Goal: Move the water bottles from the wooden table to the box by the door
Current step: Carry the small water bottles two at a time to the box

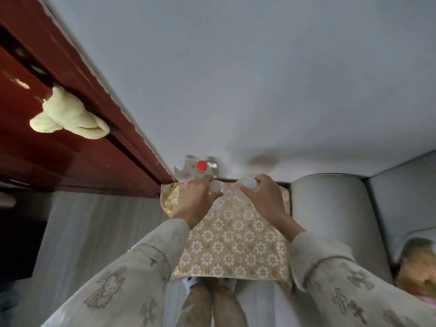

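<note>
Several clear water bottles stand at the far end of a table covered by a gold floral cloth (236,244). My left hand (197,199) grips the neck of a white-capped bottle (218,197). My right hand (262,197) holds another white-capped bottle (240,194) near its top. Behind my left hand stands a bottle with a red cap (202,166), and a further clear bottle (180,173) sits to its left against the wall. The box by the door is not in view.
A dark red wooden door (70,138) with a pale green towel (68,114) hung on it runs along the left. A grey sofa arm (330,220) borders the table on the right. A person's head (417,267) shows at the lower right. My feet stand below the table edge.
</note>
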Action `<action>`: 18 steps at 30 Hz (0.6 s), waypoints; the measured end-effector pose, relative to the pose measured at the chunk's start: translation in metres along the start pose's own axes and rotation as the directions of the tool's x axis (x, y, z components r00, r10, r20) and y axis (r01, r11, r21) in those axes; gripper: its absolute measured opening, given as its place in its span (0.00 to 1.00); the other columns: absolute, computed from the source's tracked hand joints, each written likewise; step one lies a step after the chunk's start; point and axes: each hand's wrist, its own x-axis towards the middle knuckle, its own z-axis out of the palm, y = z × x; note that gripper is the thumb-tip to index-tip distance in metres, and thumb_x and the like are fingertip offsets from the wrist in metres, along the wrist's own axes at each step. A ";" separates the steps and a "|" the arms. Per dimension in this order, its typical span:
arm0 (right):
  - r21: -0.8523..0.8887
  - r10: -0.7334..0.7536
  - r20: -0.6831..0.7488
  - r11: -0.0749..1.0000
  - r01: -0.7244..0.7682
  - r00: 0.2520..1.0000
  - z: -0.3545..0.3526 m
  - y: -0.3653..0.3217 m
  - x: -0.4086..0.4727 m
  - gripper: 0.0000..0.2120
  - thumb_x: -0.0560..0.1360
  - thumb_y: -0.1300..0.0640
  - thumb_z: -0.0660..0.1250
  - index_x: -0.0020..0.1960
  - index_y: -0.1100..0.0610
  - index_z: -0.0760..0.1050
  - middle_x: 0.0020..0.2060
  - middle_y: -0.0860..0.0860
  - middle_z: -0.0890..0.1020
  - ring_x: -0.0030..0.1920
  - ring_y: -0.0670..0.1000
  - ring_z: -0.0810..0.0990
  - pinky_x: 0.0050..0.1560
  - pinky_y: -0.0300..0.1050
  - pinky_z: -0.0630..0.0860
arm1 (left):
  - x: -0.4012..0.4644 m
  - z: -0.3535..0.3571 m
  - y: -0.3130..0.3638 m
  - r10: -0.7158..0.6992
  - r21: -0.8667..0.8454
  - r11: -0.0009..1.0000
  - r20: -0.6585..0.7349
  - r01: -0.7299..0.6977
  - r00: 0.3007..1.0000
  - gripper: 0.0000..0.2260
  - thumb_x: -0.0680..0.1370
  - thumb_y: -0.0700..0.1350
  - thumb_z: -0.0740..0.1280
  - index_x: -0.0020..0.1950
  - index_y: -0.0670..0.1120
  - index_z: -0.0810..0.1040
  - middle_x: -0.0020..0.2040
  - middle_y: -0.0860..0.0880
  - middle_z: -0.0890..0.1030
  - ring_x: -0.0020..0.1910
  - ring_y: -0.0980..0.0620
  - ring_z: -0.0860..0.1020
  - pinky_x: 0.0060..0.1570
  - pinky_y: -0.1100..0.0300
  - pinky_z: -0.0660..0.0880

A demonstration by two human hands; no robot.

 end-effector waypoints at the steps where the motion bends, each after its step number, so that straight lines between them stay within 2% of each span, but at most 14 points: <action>1: 0.005 0.018 0.010 1.000 -0.018 1.000 0.006 0.004 0.011 0.14 0.69 0.48 0.68 0.46 0.55 0.68 0.44 0.50 0.73 0.40 0.50 0.72 0.32 0.38 0.63 | 0.011 0.007 -0.001 -0.022 -0.007 1.000 -0.010 0.022 1.000 0.15 0.72 0.49 0.69 0.55 0.44 0.74 0.48 0.44 0.81 0.46 0.44 0.79 0.46 0.47 0.76; 5: 0.045 0.080 0.021 0.996 -0.081 0.997 0.025 0.014 0.049 0.15 0.69 0.49 0.69 0.44 0.57 0.67 0.44 0.52 0.72 0.40 0.51 0.71 0.31 0.37 0.62 | 0.050 0.030 -0.001 -0.049 -0.061 0.997 -0.039 0.047 0.998 0.16 0.71 0.47 0.71 0.55 0.43 0.74 0.48 0.43 0.80 0.44 0.45 0.78 0.45 0.48 0.78; 10: 0.105 0.105 0.045 0.988 -0.109 0.993 0.041 0.019 0.079 0.16 0.69 0.52 0.70 0.48 0.61 0.69 0.46 0.53 0.72 0.43 0.52 0.71 0.39 0.41 0.66 | 0.083 0.047 -0.005 -0.048 -0.053 0.998 -0.113 0.042 0.992 0.14 0.71 0.44 0.70 0.54 0.40 0.74 0.51 0.42 0.78 0.44 0.48 0.73 0.44 0.56 0.73; 15: 0.145 0.147 0.041 0.978 -0.151 0.988 0.045 0.021 0.098 0.21 0.69 0.51 0.70 0.54 0.63 0.69 0.47 0.51 0.70 0.46 0.50 0.69 0.44 0.42 0.65 | 0.097 0.057 -0.001 -0.060 -0.027 0.998 -0.128 0.057 0.990 0.15 0.72 0.44 0.69 0.55 0.39 0.72 0.52 0.41 0.77 0.48 0.44 0.75 0.47 0.50 0.74; 18: 0.161 0.188 0.071 0.967 -0.198 0.980 0.050 0.024 0.105 0.19 0.70 0.50 0.70 0.51 0.63 0.69 0.43 0.51 0.69 0.43 0.50 0.68 0.42 0.41 0.64 | 0.104 0.063 -0.002 -0.080 -0.051 0.996 -0.135 0.073 0.988 0.15 0.73 0.41 0.68 0.57 0.38 0.71 0.54 0.40 0.75 0.50 0.43 0.75 0.48 0.53 0.73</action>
